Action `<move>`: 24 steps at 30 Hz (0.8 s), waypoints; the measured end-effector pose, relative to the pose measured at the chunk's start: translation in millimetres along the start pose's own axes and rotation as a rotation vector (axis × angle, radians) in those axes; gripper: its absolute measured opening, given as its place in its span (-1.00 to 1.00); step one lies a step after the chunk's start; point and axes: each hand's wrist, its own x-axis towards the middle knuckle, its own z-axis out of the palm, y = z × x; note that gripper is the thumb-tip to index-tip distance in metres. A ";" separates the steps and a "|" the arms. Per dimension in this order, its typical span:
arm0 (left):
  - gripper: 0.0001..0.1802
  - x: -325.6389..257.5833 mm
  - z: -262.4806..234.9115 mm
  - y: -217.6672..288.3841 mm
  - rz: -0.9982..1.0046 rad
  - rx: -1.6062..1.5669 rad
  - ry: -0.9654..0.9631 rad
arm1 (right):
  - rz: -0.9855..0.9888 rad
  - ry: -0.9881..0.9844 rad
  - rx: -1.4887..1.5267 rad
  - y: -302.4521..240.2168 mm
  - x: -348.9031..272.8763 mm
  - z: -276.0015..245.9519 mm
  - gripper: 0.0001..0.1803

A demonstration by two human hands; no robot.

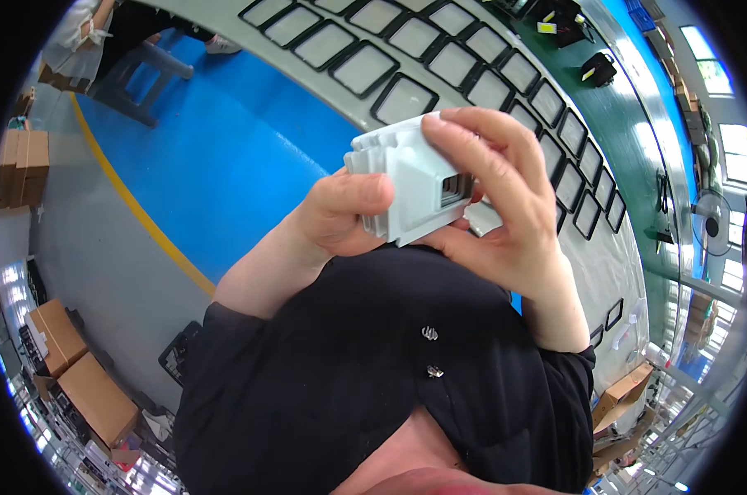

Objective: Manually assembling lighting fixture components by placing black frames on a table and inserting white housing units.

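Note:
A stack of nested pale grey-green plastic housings (419,186) is held up in front of my chest. Their sloped walls narrow to a small rectangular opening, and layered flanges show on the left side. My left hand (344,210) grips the flanged side, thumb laid across the edges and the other fingers mostly hidden behind. From the right, my right hand (505,194) curls over the stack, fingertips on its top edge and the thumb near its lower side. Between that thumb and fingers a pale piece (482,219) shows; I cannot tell whether it belongs to the stack.
Rows of black rectangular frames (365,69) lie on the pale table (612,264) beyond and right of my hands. A grey stool (146,78) and another person (84,41) are at the far left. Cardboard boxes (97,396) stand lower left; a fan (713,223) is far right.

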 end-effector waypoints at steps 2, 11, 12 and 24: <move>-0.26 -5.2 -6.0 8.2 -0.048 -0.014 -0.026 | -0.073 0.013 0.007 3.0 6.6 5.2 -0.20; -0.09 -20.2 -1.2 20.3 -0.083 0.208 0.102 | -0.035 0.011 0.165 -5.8 18.0 13.2 -0.16; -0.10 -21.2 -1.0 19.4 -0.075 0.228 0.111 | -0.027 0.012 0.179 -6.0 17.9 12.8 -0.15; -0.11 -12.3 21.4 5.4 -0.063 0.348 0.238 | -0.075 0.031 0.230 10.3 6.1 1.5 -0.11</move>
